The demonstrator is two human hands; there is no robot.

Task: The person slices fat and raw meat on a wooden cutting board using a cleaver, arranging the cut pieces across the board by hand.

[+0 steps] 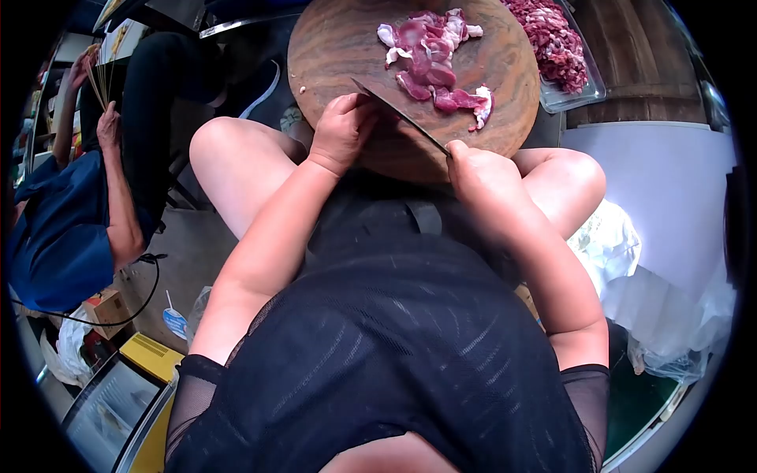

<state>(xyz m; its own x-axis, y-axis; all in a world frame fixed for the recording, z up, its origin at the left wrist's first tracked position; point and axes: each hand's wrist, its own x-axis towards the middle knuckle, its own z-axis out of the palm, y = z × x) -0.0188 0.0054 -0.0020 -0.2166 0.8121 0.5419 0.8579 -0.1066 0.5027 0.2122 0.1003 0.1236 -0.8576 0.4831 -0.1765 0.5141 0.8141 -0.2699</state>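
Nearest: wearer's black top (394,331), sheer sleeves. Right hand (482,180) closed around the handle end of a knife (406,118), its blade slanting over the near part of a round wooden board (335,47). Left hand (341,132) curled beside the blade's far end; cannot tell whether it pinches anything. Meat pieces (434,67) lie beyond the knife, on the board's far half. Right of board: clear tray (582,99) heaped with chopped meat (552,47). Off left: cardboard box (105,314), printing too small to read; person in blue (67,229) holding thin sticks (100,83).
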